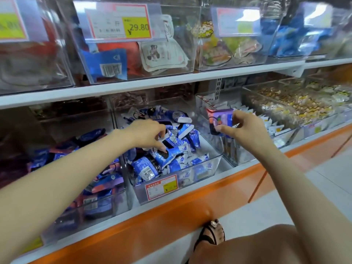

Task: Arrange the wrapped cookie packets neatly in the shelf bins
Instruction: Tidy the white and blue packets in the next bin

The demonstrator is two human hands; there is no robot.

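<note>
Sorting step. Right hand [245,128] grip pinches a stray purple packet [219,121] above the middle bin [209,168]. Left hand [148,134] curls into the blue packets [171,149]; I cannot tell whether its grip holds one. Next, I judge: carry the purple packet to a matching bin.

This is a shop, a snack aisle of loose wrapped goods; a red-framed price label [122,22] with a yellow patch reading 29.80 fronts a clear upper bin [182,60]; similar labels hang on either side of it; below it a white shelf board [133,86] tops a row of lower bins [213,166] heaped with wrapped cookie packets [177,151], one bearing a smaller price tag [161,186]; lowest runs an orange shelf edge [171,216].
</note>
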